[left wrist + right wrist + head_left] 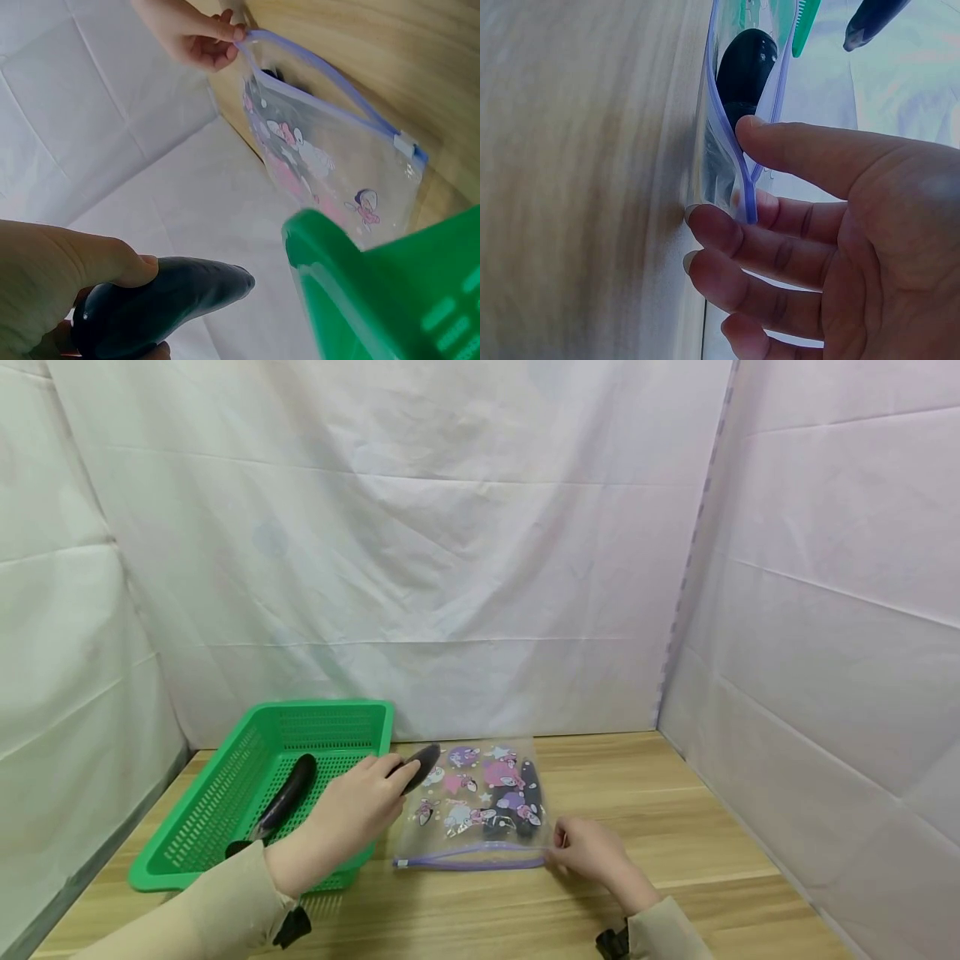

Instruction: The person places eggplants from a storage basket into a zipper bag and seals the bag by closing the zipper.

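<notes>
My left hand (356, 814) grips a dark purple eggplant (424, 768), raised above the left side of a clear zip bag (450, 835). In the left wrist view the thumb lies along the eggplant (172, 300) and its tapered end points toward the right. The bag lies flat with cartoon prints and a purple zip edge, its slider at the left end and its mouth parted. Through the plastic, an eggplant (532, 793) shows inside on the right. My right hand (588, 853) pinches the right corner of the bag's mouth. The right wrist view shows an eggplant's rounded end (747, 67) inside the opening.
A green plastic basket (146, 860) stands left of the bag, under my left forearm. Another eggplant (288, 797) lies in it, partly hidden by the sleeve. White cloth (450, 568) hangs behind the wooden table (637, 777) and along both sides.
</notes>
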Demonstrator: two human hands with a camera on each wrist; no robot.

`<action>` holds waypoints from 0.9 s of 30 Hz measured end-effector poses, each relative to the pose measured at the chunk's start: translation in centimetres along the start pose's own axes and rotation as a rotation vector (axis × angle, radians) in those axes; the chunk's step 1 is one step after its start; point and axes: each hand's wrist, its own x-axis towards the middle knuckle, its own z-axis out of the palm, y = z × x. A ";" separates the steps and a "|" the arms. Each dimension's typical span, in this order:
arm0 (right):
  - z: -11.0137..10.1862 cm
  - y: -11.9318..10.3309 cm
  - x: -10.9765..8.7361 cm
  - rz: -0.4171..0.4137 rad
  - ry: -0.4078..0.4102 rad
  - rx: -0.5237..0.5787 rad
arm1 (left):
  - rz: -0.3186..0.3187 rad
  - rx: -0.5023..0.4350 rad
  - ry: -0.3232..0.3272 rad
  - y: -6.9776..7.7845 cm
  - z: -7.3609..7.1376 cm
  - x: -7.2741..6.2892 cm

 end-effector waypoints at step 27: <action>-0.3 -0.4 0.0 0.020 -0.020 0.030 | 0.190 -0.091 -0.002 5.5 0.9 -3.1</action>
